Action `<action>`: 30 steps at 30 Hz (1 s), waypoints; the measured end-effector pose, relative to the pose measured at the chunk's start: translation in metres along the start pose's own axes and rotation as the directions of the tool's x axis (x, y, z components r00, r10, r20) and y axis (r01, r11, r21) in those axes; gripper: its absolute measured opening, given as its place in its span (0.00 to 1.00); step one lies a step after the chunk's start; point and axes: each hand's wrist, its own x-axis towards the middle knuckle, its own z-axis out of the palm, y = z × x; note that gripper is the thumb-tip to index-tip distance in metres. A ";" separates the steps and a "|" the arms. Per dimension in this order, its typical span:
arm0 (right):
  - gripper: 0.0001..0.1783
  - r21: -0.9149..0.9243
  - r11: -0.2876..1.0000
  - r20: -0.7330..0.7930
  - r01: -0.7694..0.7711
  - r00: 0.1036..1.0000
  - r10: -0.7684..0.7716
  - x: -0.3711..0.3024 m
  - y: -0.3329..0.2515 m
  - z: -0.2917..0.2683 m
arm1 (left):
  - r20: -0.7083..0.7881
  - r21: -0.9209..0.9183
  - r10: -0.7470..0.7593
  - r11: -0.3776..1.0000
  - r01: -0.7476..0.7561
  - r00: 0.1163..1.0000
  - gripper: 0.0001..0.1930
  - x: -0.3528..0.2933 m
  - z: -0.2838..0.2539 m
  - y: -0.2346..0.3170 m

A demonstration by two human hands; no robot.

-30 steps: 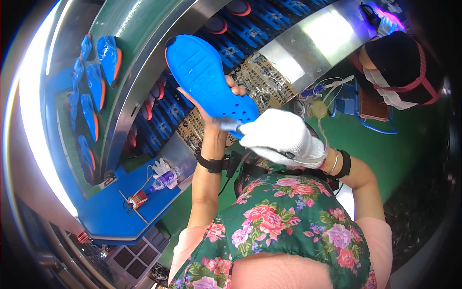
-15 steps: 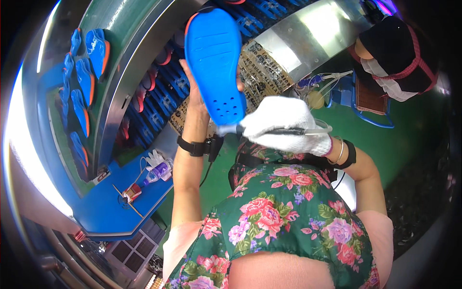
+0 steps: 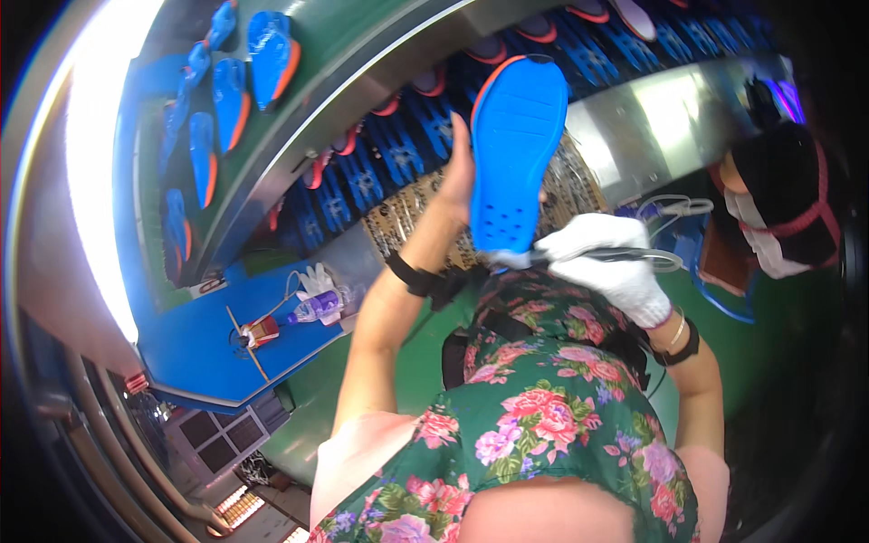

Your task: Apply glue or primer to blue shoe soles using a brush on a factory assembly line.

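Note:
A blue shoe insole [image 3: 518, 154] with an orange edge is held up before me, its ridged underside facing me and its dotted heel end lowest. My left hand [image 3: 462, 176] is bare and grips it from the left and behind; the thumb sticks up beside it and most fingers are hidden. My right hand [image 3: 602, 253], in a white knitted glove, is closed around a dark pen-shaped tool [image 3: 620, 254] with a thin pale tube behind it. The tool's tip is at the insole's heel edge; whether it touches is too blurred to tell.
Several blue-and-orange insoles [image 3: 231, 104] lie on a green surface at upper left. A blue table [image 3: 190, 353] carries a purple-labelled bottle [image 3: 317, 308] and white gloves. Behind the insole are printed cardboard [image 3: 407, 217] and rows of blue pieces. A person in a dark cap [image 3: 778, 181] is at right.
My view has shifted, so the insole and both hands appear farther right and lower. The insole leans a little more to the right. Both hands keep their holds.

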 end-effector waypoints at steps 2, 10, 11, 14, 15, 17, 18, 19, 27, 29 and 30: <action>0.09 0.042 0.998 -0.187 -0.050 0.981 0.057 0.003 -0.008 -0.007 | -0.051 0.045 0.059 0.997 -0.057 0.997 0.53 -0.004 0.007 -0.017; 0.10 -0.507 0.854 -0.086 0.112 0.980 -0.180 0.025 -0.032 -0.038 | -0.221 0.232 0.249 0.953 -0.197 0.943 0.26 -0.021 0.036 -0.058; 0.10 -0.514 0.850 -0.086 0.112 0.980 -0.181 0.023 -0.030 -0.038 | -0.250 0.472 0.218 0.878 -0.078 0.943 0.27 -0.023 0.039 -0.057; 0.10 -0.503 0.851 -0.072 0.152 0.974 -0.216 0.013 -0.024 -0.034 | -0.274 0.337 0.156 0.940 -0.057 0.949 0.26 -0.032 0.017 -0.061; 0.11 -0.461 0.876 -0.066 0.140 0.979 -0.191 0.011 -0.023 -0.032 | -0.293 0.064 0.118 0.993 -0.104 0.949 0.26 -0.035 0.002 -0.067; 0.11 -0.336 0.939 -0.130 0.072 0.984 -0.122 0.006 -0.026 -0.025 | 0.045 -0.357 0.077 0.932 -0.056 0.996 0.44 -0.033 0.011 -0.055; 0.12 -0.372 0.917 -0.118 0.143 0.973 -0.199 0.005 -0.023 -0.027 | -0.081 -0.367 0.192 0.907 -0.208 0.978 0.50 -0.035 0.032 -0.056; 0.12 -0.407 0.889 -0.102 0.211 0.956 -0.274 0.006 -0.020 -0.029 | -0.056 -0.385 0.161 0.907 -0.170 0.985 0.50 -0.037 0.034 -0.060; 0.08 -0.559 0.768 -0.105 0.313 0.891 -0.441 0.017 -0.045 -0.025 | 0.082 -0.539 0.179 0.836 -0.108 0.980 0.49 -0.028 0.032 -0.085; 0.09 -0.664 0.642 -0.025 0.384 0.846 -0.533 0.019 -0.051 -0.025 | 0.187 -0.584 0.259 0.805 -0.104 0.948 0.50 -0.022 0.031 -0.091; 0.09 -0.661 0.644 -0.027 0.385 0.846 -0.533 0.020 -0.054 -0.024 | 0.203 -0.590 0.265 0.802 -0.098 0.943 0.47 -0.021 0.032 -0.093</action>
